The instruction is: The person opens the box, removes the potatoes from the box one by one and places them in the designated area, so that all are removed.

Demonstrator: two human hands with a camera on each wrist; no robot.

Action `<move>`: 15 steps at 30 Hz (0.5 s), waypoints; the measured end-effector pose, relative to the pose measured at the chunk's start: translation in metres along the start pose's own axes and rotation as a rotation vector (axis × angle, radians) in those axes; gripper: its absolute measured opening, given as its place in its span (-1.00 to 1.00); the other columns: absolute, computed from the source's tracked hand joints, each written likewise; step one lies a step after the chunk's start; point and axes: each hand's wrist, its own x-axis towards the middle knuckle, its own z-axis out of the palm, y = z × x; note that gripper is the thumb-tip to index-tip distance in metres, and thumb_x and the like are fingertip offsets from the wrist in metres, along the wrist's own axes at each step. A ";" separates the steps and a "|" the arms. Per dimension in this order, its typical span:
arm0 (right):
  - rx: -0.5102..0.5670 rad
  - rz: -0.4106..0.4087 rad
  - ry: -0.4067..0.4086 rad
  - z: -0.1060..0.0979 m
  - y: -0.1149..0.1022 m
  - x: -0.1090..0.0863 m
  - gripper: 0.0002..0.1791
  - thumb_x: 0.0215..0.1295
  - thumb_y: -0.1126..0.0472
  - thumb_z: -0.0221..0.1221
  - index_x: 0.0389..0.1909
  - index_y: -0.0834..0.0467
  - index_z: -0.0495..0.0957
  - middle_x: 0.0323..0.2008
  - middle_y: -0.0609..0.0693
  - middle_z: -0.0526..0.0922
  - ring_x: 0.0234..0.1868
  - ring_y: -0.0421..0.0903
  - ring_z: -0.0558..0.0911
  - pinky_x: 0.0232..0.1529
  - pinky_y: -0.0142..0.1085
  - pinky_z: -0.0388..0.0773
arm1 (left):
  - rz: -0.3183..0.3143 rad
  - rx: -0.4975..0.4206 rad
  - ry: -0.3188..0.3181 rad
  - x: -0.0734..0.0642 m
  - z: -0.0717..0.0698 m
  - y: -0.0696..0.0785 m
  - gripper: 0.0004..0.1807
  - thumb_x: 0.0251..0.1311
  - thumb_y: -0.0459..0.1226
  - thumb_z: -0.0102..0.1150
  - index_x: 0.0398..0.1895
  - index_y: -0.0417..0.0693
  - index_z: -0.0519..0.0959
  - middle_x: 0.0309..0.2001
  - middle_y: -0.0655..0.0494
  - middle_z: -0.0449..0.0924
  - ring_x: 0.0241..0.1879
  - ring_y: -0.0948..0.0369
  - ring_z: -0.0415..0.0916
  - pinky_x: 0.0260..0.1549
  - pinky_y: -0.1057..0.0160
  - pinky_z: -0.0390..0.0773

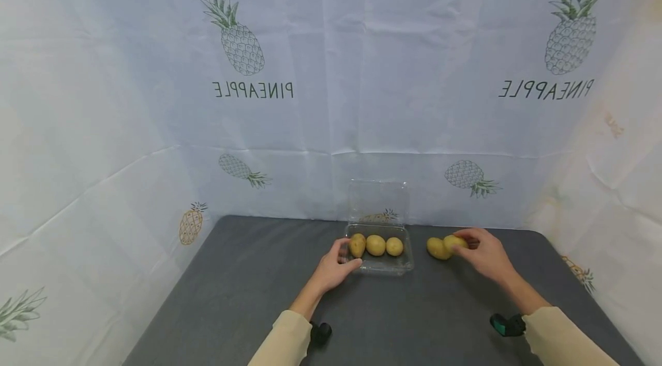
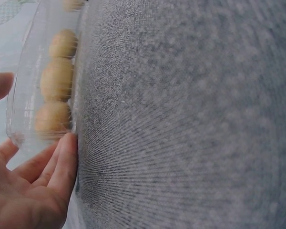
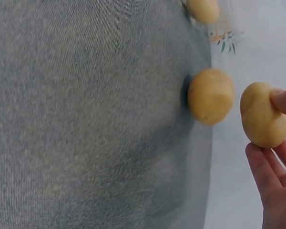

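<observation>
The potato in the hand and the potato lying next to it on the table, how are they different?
The held potato is pinched by the right hand and is lifted off the table; the loose potato lies on the table with nothing touching it. In the right wrist view the held potato looks longer and egg-shaped, the loose potato rounder. Both are yellow-brown and smooth, and both sit outside the clear box.

Both hands forward on outstretched arms, left hand (image 1: 333, 271) open-fingered, right hand (image 1: 483, 254) with fingertips pinched together.
</observation>
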 end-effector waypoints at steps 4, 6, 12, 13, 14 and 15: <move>-0.026 0.032 0.013 -0.001 0.007 -0.001 -0.58 0.38 0.09 0.34 0.10 0.29 0.62 0.02 0.24 0.56 -0.05 0.19 0.65 -0.16 -0.17 0.62 | 0.000 -0.003 -0.002 0.000 0.000 0.000 -0.34 0.37 -0.03 0.26 0.46 0.06 0.31 0.22 -0.11 0.50 -0.04 0.13 0.51 -0.17 0.01 0.53; -0.035 0.049 0.017 0.000 0.010 -0.001 -0.58 0.38 0.09 0.34 0.09 0.30 0.62 -0.01 0.24 0.56 -0.06 0.20 0.64 -0.15 -0.08 0.62 | 0.000 -0.005 -0.003 0.000 0.000 0.000 -0.34 0.37 -0.02 0.26 0.46 0.06 0.30 0.22 -0.11 0.50 -0.03 0.13 0.51 -0.17 0.01 0.53; -0.051 0.112 0.011 0.002 0.022 -0.002 -0.54 0.38 0.08 0.32 0.09 0.37 0.60 -0.04 0.28 0.58 -0.07 0.23 0.62 -0.17 0.02 0.59 | 0.005 -0.010 -0.004 -0.002 -0.001 0.001 -0.32 0.36 0.01 0.26 0.46 0.07 0.30 0.24 -0.13 0.49 -0.01 0.11 0.52 -0.15 -0.01 0.53; -0.056 0.122 0.010 0.002 0.024 -0.002 -0.53 0.39 0.07 0.32 0.10 0.37 0.59 -0.04 0.30 0.59 -0.07 0.24 0.62 -0.17 0.02 0.58 | 0.006 -0.010 -0.004 -0.002 -0.001 0.001 -0.32 0.36 0.01 0.26 0.46 0.07 0.30 0.24 -0.13 0.49 -0.01 0.11 0.52 -0.16 -0.01 0.53; -0.056 0.131 0.008 0.002 0.026 -0.002 -0.52 0.39 0.06 0.32 0.10 0.38 0.59 -0.03 0.31 0.59 -0.07 0.24 0.61 -0.18 0.01 0.58 | 0.007 -0.011 -0.005 -0.001 -0.001 0.000 -0.32 0.36 0.02 0.26 0.46 0.07 0.30 0.24 -0.13 0.49 -0.01 0.11 0.52 -0.16 -0.01 0.53; -0.056 0.137 0.003 0.002 0.028 -0.002 -0.51 0.40 0.06 0.31 0.10 0.39 0.58 -0.02 0.32 0.59 -0.06 0.24 0.61 -0.19 0.01 0.57 | 0.009 -0.011 -0.007 -0.001 -0.001 0.000 -0.32 0.36 0.02 0.26 0.46 0.07 0.30 0.24 -0.13 0.49 -0.01 0.11 0.52 -0.16 -0.01 0.53</move>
